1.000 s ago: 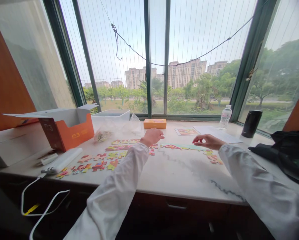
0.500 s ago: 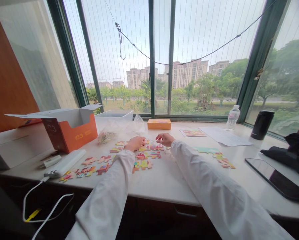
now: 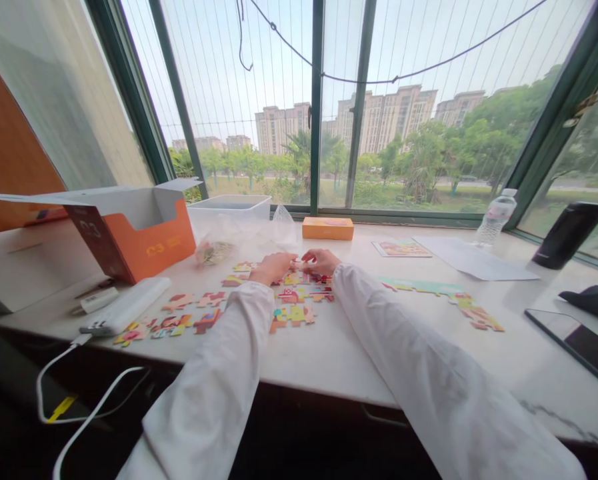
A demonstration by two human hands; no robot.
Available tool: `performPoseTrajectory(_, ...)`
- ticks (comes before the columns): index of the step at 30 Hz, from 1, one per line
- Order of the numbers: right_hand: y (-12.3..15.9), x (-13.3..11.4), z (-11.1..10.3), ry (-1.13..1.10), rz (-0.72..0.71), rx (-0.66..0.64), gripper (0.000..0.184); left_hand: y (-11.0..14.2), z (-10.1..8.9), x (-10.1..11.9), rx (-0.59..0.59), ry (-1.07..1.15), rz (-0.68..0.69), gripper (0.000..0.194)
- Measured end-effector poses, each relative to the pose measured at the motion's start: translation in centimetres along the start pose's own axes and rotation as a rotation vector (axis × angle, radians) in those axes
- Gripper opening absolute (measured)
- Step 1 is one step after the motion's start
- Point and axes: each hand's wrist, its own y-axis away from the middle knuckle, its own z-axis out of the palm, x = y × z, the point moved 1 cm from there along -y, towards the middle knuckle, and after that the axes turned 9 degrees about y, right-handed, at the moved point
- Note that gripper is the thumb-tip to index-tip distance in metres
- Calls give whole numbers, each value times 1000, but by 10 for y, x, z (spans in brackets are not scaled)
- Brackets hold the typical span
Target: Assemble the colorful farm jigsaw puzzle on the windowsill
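Observation:
My left hand (image 3: 273, 269) is closed at the far edge of the loose jigsaw pieces, fingertips bent down on a piece there. Just right of it, my right hand (image 3: 323, 262) has thumb and fingers drawn together on a small jigsaw piece (image 3: 297, 263), partly hidden between the two hands. Below the hands lie colourful jigsaw pieces (image 3: 295, 315), some apart and some touching. More pieces (image 3: 173, 325) spread to the left, near the table's front edge. On the right rests a joined L-shaped strip of jigsaw pieces (image 3: 463, 301).
An orange box (image 3: 166, 243) with open flaps, a white power strip (image 3: 133, 307) and a clear bin (image 3: 229, 208) stand left. Behind are plastic bags and a small orange box (image 3: 327, 229). Rightward are a picture card (image 3: 401, 249), paper, bottle (image 3: 497, 217), black tumbler (image 3: 569, 235) and tablet (image 3: 576, 340).
My right hand has moved left and its fingers have closed beside my left hand, which stays among the pieces. The head view has tilted down slightly and shifted.

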Motion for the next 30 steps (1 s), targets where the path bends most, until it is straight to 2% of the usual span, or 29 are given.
performPoseTrajectory(9, -3, -4, 0, -44, -14, 27, 39, 1, 2, -2, 0, -60, 115, 47)
performPoseTrajectory(12, -3, -6, -3, -58, -28, 50, 39, 1, -2, -1, 42, -88, 122, 45)
performPoseTrajectory(15, -1, -9, -15, -79, -62, 98, 37, 4, -13, 3, 112, -91, 147, 45)
performPoseTrajectory(18, 10, -10, -39, -109, -106, 142, 32, 12, -28, 17, 183, -97, 199, 47)
performPoseTrajectory(20, 27, -7, -61, -102, -150, 161, 31, 21, -39, 36, 222, -101, 239, 44)
performPoseTrajectory(23, 70, 5, -100, -35, -223, 184, 34, 39, -50, 80, 263, -99, 318, 38)
performPoseTrajectory(26, 133, 24, -138, 43, -267, 205, 34, 60, -52, 139, 311, -63, 425, 37)
performPoseTrajectory(30, 228, 55, -176, 101, -282, 190, 34, 86, -39, 222, 297, -13, 542, 46)
